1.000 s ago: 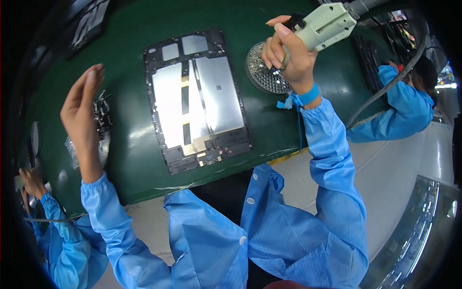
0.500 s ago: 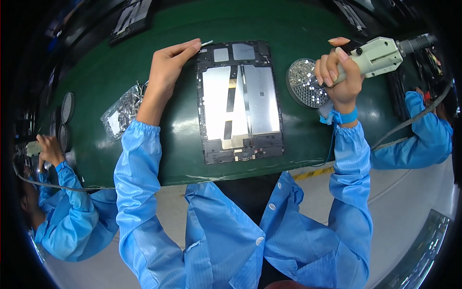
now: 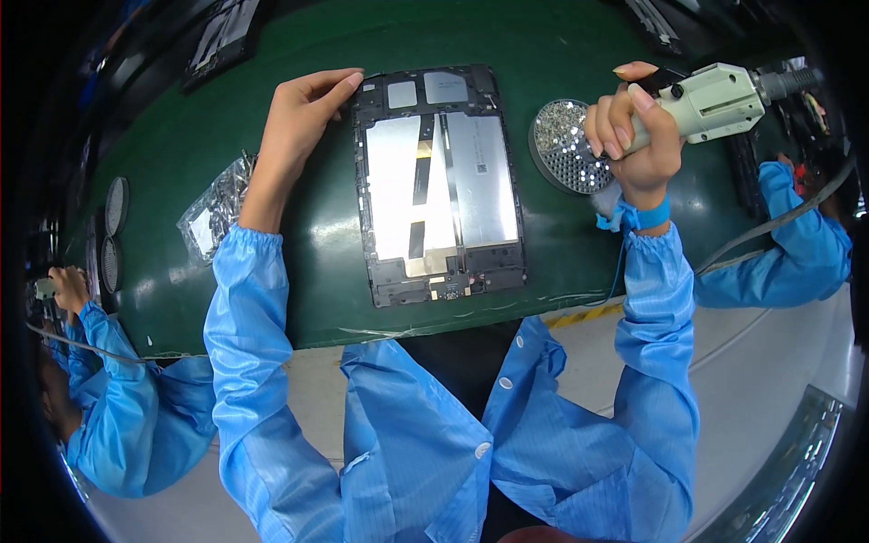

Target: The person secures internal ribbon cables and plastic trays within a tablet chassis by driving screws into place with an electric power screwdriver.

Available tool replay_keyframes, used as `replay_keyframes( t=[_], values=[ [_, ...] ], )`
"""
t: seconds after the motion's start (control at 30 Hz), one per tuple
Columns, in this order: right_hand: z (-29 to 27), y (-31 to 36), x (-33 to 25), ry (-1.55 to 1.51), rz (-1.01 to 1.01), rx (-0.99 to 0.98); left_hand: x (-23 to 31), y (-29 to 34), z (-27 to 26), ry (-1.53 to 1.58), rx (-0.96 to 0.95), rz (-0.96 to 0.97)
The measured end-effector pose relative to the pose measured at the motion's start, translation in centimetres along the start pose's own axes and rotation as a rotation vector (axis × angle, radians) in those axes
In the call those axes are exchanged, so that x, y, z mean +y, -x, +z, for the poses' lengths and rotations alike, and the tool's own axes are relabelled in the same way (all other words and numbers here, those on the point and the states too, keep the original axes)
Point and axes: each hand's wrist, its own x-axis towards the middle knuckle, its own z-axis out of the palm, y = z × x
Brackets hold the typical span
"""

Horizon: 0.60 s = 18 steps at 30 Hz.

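An opened tablet [image 3: 486, 176] lies flat on the bench, its silvery battery cells and dark frame exposed. At its far left corner is my left hand [image 3: 303, 113], thumb and forefinger pinched together; what sits between the tips is too small to make out. My right hand [image 3: 634, 136] is wrapped around a pale electric screwdriver [image 3: 715, 104], with the cable end pointing right. Its working end is over a round screw tray [image 3: 579, 172] with a perforated plate and many tiny shiny screws; my fingers hide the tip. A blue wrist strap [image 3: 644, 217] circles my right wrist.
A clear plastic bag of small metal parts [image 3: 204, 222] lies left of my left forearm. Two round trays [image 3: 116, 206] stand farther left. Another opened device [image 3: 220, 43] is at the far left. Co-workers in blue sleeves [image 3: 136, 389] sit on both sides. A grey cable [image 3: 783, 217] hangs at right.
The small pale strip that stuck out from my left fingertips no longer shows. My left hand has shifted slightly left. My right hand stays over the screw tray with the screwdriver.
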Motion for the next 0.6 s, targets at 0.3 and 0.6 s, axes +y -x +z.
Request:
replay_keyframes(
  t=[0.3, 0.6],
  values=[
    [0.0, -0.3, 0.4, -0.126, 0.01, 0.024, -1.3, -0.5, -0.6, 0.03, -0.098, 0.052],
    [7.4, -1.7, -0.3, -0.068, 0.079, -0.112, 0.0, 4.3, 1.0, 0.15, -0.251, 0.093]
  ],
)
